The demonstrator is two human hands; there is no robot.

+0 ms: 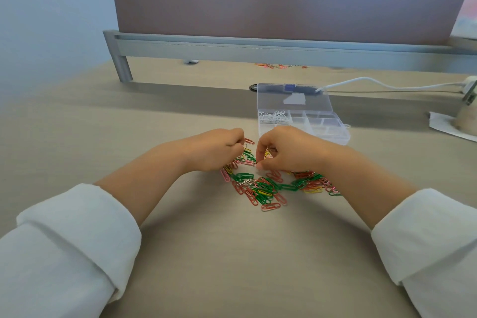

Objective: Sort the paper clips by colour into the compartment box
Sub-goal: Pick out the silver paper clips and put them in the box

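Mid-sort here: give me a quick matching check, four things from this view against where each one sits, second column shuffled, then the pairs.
Things:
1. white paper clips
2. coloured paper clips
3. left hand
4. white cable

Places:
A. loose heap on the desk, near side of the box
B. far-left compartment of the compartment box
C. beyond the box, running off to the right
D. at the heap's left edge, fingers curled into the clips

Pairs: 1-B, 2-A, 3-D, 4-C

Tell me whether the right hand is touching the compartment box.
Cannot tell. In the head view the right hand overlaps the near edge of the compartment box, hiding any contact or gap; it seems to be working over the paper clips.
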